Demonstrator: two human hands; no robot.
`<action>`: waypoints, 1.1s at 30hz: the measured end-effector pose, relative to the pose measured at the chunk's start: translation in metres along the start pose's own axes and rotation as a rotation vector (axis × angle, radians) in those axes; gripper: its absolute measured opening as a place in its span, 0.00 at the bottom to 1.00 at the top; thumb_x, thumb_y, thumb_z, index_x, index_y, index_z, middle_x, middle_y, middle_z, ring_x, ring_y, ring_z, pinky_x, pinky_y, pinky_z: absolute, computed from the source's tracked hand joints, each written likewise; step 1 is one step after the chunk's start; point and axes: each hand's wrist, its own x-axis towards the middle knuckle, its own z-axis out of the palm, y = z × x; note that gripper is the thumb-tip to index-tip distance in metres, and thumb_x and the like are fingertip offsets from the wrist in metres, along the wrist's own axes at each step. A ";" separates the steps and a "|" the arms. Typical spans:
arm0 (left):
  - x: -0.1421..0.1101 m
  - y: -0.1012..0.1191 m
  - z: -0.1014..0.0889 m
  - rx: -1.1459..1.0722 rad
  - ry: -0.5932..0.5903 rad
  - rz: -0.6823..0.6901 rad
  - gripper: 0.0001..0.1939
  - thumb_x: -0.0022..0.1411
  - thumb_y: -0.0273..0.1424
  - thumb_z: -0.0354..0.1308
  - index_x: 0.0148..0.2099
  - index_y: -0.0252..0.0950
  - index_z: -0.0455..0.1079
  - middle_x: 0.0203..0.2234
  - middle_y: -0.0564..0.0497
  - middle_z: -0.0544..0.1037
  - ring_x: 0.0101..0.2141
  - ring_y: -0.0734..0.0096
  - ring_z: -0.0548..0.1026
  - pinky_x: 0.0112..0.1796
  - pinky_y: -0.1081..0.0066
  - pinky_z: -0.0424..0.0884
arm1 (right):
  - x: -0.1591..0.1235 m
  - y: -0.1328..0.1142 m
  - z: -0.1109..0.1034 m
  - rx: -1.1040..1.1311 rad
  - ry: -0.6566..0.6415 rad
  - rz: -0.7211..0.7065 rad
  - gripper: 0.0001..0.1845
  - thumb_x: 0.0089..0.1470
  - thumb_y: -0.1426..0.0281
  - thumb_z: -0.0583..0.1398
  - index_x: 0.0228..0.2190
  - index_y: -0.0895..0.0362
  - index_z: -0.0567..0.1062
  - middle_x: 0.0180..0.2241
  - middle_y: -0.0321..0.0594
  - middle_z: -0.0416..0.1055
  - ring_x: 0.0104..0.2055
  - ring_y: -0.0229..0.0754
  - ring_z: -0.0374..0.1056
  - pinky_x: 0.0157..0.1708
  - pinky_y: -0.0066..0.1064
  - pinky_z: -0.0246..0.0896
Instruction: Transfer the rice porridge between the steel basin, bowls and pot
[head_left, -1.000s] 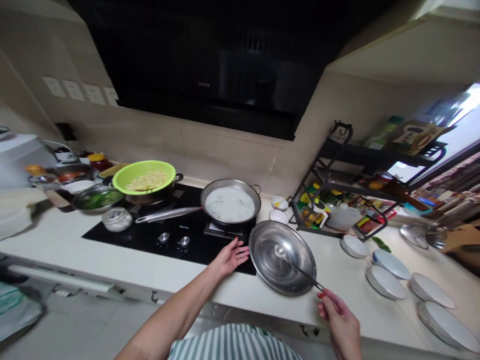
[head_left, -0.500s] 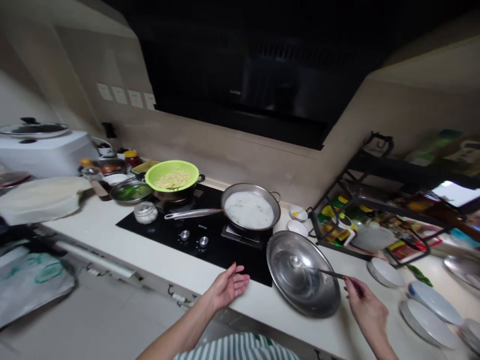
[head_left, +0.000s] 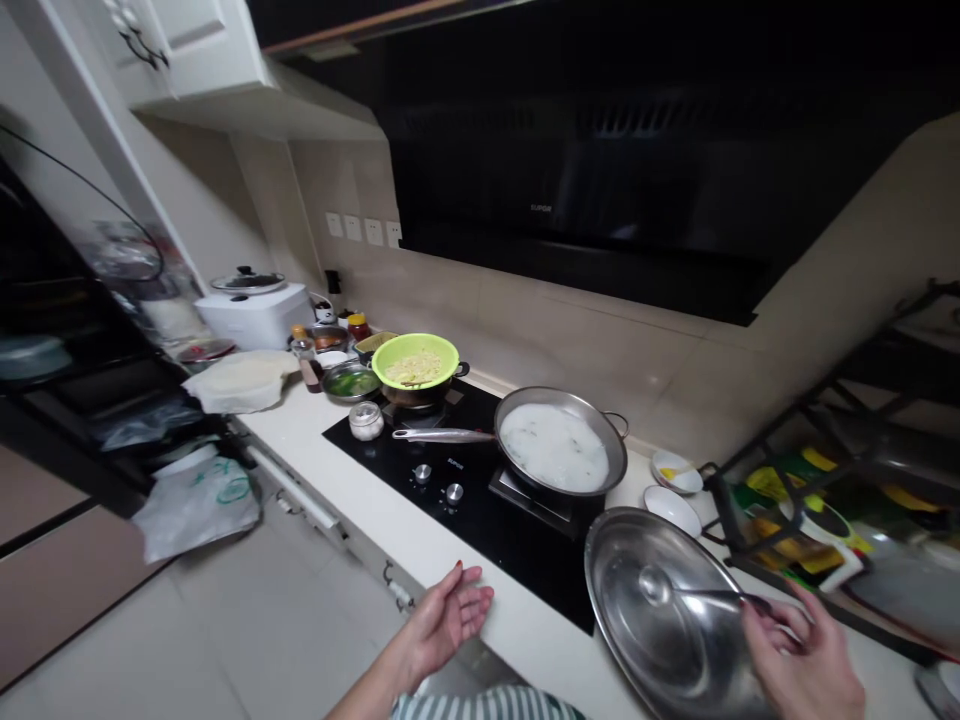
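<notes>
My right hand (head_left: 806, 650) is closed on the thin handle of a small ladle (head_left: 655, 586), at the lower right. The ladle's round end rests in a wide, shiny steel basin (head_left: 660, 650) on the counter, just right of the hob. My left hand (head_left: 451, 612) is held palm up over the counter's front edge, fingers apart and with nothing in it. Behind the basin, a frying pan (head_left: 498, 450) holds white, foamy liquid (head_left: 553, 445) with dark bits in it. Its long handle points left across the hob.
A green basin (head_left: 452, 362) of pale shredded food sits on a pot at the hob's back left. Near it stands a glass jar (head_left: 366, 420). Two small white bowls (head_left: 673, 510) are right of the pan, beside a black rack (head_left: 795, 430). The range hood (head_left: 585, 190) hangs above.
My view has swung left, so the kitchen things appear further right. My right hand stays on the ladle, its wrist now turned and fingers more raised. The left hand remains open.
</notes>
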 end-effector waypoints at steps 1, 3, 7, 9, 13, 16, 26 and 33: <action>0.001 -0.001 0.003 -0.001 0.001 0.009 0.17 0.60 0.40 0.58 0.44 0.33 0.69 0.31 0.43 0.81 0.31 0.67 0.79 0.32 0.74 0.70 | -0.001 -0.002 0.002 0.015 -0.067 -0.014 0.37 0.36 0.55 0.62 0.48 0.59 0.69 0.28 0.42 0.72 0.22 0.43 0.65 0.28 0.36 0.66; 0.002 -0.003 0.012 -0.007 0.005 0.021 0.16 0.60 0.40 0.58 0.44 0.33 0.69 0.31 0.43 0.81 0.31 0.67 0.79 0.31 0.74 0.70 | -0.002 -0.003 0.004 -0.006 -0.221 -0.085 0.26 0.35 0.55 0.61 0.37 0.55 0.76 0.29 0.43 0.74 0.25 0.44 0.68 0.28 0.34 0.67; 0.005 -0.006 0.029 0.051 0.023 0.054 0.15 0.61 0.38 0.57 0.44 0.32 0.69 0.31 0.42 0.80 0.30 0.67 0.79 0.31 0.73 0.70 | -0.003 0.010 -0.001 -0.083 -0.428 -0.259 0.16 0.38 0.55 0.59 0.26 0.52 0.78 0.31 0.44 0.76 0.31 0.48 0.72 0.31 0.34 0.68; 0.006 -0.007 0.038 0.116 0.062 0.070 0.15 0.61 0.38 0.57 0.44 0.32 0.69 0.31 0.41 0.80 0.29 0.68 0.78 0.30 0.74 0.70 | -0.004 0.019 -0.004 -0.120 -0.451 -0.278 0.16 0.42 0.56 0.58 0.29 0.51 0.78 0.32 0.44 0.77 0.35 0.49 0.74 0.35 0.35 0.69; 0.014 -0.009 0.056 0.278 0.151 0.101 0.14 0.61 0.38 0.57 0.44 0.32 0.68 0.31 0.41 0.80 0.27 0.70 0.78 0.28 0.75 0.70 | -0.005 0.034 -0.013 -0.133 -0.455 -0.263 0.17 0.49 0.57 0.54 0.35 0.51 0.77 0.35 0.44 0.78 0.38 0.49 0.74 0.39 0.35 0.69; 0.023 -0.010 0.067 0.412 0.187 0.134 0.14 0.61 0.38 0.58 0.43 0.33 0.68 0.30 0.43 0.79 0.27 0.72 0.77 0.27 0.76 0.70 | -0.005 0.038 -0.022 -0.095 -0.436 -0.262 0.17 0.49 0.57 0.55 0.35 0.52 0.77 0.36 0.44 0.78 0.40 0.49 0.74 0.42 0.36 0.69; 0.059 0.034 0.056 0.900 0.168 0.371 0.20 0.52 0.44 0.63 0.41 0.35 0.68 0.26 0.51 0.75 0.26 0.75 0.73 0.26 0.76 0.66 | -0.017 -0.041 -0.029 0.009 0.040 -0.061 0.22 0.56 0.56 0.51 0.42 0.57 0.74 0.22 0.41 0.75 0.35 0.46 0.75 0.37 0.31 0.69; 0.074 0.084 0.026 1.032 0.048 0.356 0.28 0.49 0.52 0.59 0.43 0.34 0.67 0.27 0.51 0.75 0.26 0.74 0.72 0.28 0.74 0.66 | -0.016 -0.093 0.061 -0.013 -0.021 -0.341 0.18 0.59 0.63 0.50 0.43 0.59 0.73 0.29 0.44 0.78 0.27 0.43 0.74 0.30 0.32 0.70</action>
